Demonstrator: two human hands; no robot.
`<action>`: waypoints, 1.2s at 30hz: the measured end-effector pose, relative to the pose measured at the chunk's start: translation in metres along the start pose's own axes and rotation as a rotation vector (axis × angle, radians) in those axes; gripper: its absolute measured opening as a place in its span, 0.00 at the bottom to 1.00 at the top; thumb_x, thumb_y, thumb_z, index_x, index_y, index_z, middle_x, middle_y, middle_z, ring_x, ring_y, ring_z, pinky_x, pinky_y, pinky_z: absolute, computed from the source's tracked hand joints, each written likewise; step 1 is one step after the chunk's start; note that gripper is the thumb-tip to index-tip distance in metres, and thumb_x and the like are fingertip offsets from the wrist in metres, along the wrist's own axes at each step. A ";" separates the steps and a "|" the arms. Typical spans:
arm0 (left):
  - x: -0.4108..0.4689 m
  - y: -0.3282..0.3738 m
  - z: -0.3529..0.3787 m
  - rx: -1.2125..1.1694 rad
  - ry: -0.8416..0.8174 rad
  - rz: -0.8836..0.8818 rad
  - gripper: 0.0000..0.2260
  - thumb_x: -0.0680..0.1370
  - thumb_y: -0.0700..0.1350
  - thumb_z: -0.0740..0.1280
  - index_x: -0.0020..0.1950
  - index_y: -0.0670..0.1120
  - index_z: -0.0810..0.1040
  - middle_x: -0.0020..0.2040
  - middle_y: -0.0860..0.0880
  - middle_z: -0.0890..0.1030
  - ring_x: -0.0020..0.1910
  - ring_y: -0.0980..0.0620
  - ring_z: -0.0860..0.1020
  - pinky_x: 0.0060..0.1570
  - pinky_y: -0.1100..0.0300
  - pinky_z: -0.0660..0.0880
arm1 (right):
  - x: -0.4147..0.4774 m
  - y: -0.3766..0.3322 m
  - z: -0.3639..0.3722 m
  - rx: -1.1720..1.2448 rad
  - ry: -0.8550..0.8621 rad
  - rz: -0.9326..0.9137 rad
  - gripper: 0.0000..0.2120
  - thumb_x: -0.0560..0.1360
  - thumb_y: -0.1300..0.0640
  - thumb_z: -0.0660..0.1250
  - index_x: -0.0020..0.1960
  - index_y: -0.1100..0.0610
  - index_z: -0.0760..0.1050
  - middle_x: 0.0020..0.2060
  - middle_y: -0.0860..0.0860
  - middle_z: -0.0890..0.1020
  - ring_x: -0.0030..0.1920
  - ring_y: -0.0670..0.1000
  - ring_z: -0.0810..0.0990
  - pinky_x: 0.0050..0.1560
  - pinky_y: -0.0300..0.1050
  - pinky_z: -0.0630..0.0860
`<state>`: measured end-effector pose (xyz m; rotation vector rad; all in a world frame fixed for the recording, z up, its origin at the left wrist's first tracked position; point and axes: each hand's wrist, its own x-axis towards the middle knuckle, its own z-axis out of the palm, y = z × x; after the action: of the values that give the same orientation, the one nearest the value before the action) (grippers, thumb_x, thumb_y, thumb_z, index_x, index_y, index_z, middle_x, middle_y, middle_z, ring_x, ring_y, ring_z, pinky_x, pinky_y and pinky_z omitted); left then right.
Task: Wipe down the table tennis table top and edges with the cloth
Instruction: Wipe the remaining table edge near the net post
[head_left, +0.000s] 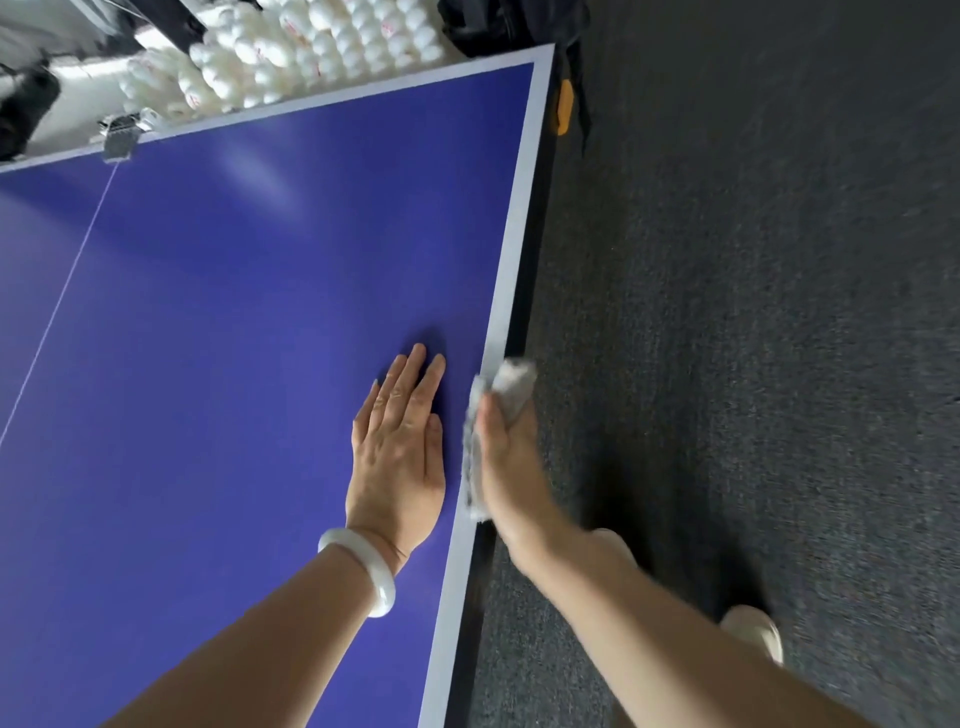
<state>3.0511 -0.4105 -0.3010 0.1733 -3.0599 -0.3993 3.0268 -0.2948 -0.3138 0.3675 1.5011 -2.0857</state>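
Cloth (511, 382) on table (260, 312) edge

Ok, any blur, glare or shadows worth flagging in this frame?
Head view: motion blur smears the right hand and cloth; the left hand is sharper, with a soft shadow ahead of it; a pale glare patch sits on the table top.

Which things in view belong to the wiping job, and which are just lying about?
Job: cloth, right hand gripping it, left hand flat on table, white edge line.
Lying about: white balls beyond the far end, metal clamp, black bag.
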 end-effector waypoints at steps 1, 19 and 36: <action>0.000 0.000 0.001 0.001 -0.002 0.000 0.23 0.82 0.45 0.49 0.78 0.48 0.63 0.79 0.50 0.60 0.79 0.55 0.54 0.76 0.50 0.53 | -0.019 0.019 0.003 -0.047 0.023 -0.029 0.34 0.78 0.40 0.56 0.78 0.54 0.53 0.79 0.53 0.59 0.75 0.41 0.62 0.76 0.40 0.58; -0.001 -0.001 -0.001 -0.009 0.002 -0.005 0.23 0.82 0.41 0.52 0.78 0.48 0.63 0.79 0.51 0.60 0.79 0.54 0.54 0.77 0.54 0.49 | -0.069 0.068 0.028 -0.101 0.236 -0.149 0.35 0.79 0.37 0.55 0.76 0.59 0.60 0.69 0.55 0.71 0.71 0.51 0.70 0.71 0.55 0.67; -0.056 0.003 -0.009 -0.341 0.103 -0.075 0.17 0.80 0.32 0.59 0.65 0.43 0.79 0.71 0.48 0.74 0.72 0.52 0.69 0.72 0.60 0.64 | -0.065 0.075 0.020 -0.216 0.193 -0.141 0.31 0.80 0.45 0.60 0.74 0.66 0.61 0.65 0.64 0.73 0.65 0.63 0.74 0.66 0.57 0.71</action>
<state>3.1066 -0.4030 -0.2935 0.2824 -2.8348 -0.8757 3.1243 -0.3143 -0.3334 0.4001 1.8957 -2.0132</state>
